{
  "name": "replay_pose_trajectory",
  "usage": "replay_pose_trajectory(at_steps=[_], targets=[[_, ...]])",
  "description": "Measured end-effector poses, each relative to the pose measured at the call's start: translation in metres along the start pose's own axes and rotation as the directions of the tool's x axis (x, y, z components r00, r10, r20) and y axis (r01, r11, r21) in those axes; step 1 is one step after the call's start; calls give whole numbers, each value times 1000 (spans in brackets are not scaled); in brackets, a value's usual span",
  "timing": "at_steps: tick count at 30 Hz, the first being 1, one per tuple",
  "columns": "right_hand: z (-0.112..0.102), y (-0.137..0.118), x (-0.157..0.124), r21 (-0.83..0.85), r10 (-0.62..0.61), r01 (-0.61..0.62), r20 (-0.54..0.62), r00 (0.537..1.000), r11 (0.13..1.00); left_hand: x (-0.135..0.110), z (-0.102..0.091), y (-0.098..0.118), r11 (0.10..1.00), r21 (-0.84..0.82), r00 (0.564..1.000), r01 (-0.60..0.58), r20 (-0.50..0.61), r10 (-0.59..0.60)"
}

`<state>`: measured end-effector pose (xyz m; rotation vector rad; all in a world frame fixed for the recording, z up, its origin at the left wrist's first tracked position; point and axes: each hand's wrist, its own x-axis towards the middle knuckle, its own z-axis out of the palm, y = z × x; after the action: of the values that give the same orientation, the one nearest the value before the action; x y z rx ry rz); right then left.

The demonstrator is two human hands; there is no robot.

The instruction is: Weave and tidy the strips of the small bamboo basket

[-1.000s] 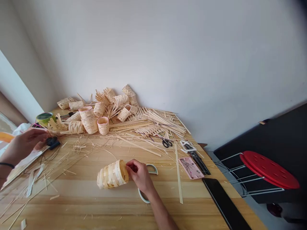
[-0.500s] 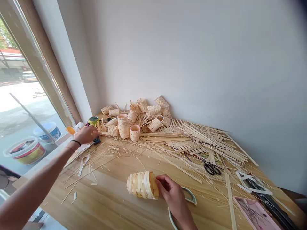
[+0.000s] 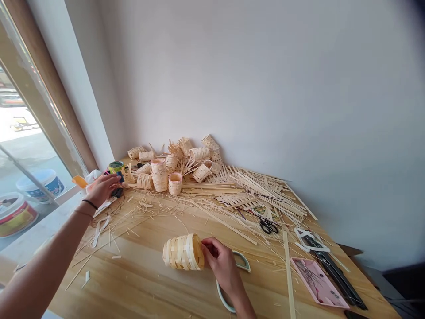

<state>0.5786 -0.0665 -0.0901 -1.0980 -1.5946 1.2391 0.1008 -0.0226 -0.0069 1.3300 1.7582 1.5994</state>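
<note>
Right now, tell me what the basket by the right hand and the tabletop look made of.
Basket: thin pale strips, probably bamboo or wood, unfinished matte; crossing weave shows. Tabletop: light wood or wood-look laminate, smooth with slight sheen; grain lines show.

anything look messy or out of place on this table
Yes. The woven basket at the right hand lies on its side, not upright. Loose strips and slivers are strewn across the table, right up around the scissors. The small baskets by the wall are a tumbled heap, with several tipped over.
</note>
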Motion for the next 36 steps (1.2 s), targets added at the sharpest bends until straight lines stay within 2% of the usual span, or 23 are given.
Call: replay_pose_trajectory(at_steps=[5, 10, 15, 20, 23, 28, 36], targets=[[1, 5, 0, 4, 18, -18, 35, 999, 1000, -21, 6, 14, 956, -282, 997, 78, 38, -70], [1, 6, -1, 8, 37, -37, 31, 999, 999, -52, 31, 5, 917, -372, 988, 145, 98, -117], [2, 5, 1, 0, 47, -47, 5, 999, 999, -71, 53, -22, 926, -325, 980, 193, 116, -163], [2, 1, 0, 11, 72, -72, -8, 997, 997, -73, 59, -35, 944, -267, 976, 195, 151, -159], [2, -2, -1, 17, 85, -85, -7, 996, 996, -74, 61, -37, 955, -238, 977, 177, 163, -140], [3, -2, 0, 20, 92, -92, -11, 996, 996, -79, 68, -37, 974, -181, 988, 134, 97, -118], [4, 0, -1, 3, 74, -74, -1, 997, 997, -88, 79, -29, 997, -24, 989, 71, 131, -68]])
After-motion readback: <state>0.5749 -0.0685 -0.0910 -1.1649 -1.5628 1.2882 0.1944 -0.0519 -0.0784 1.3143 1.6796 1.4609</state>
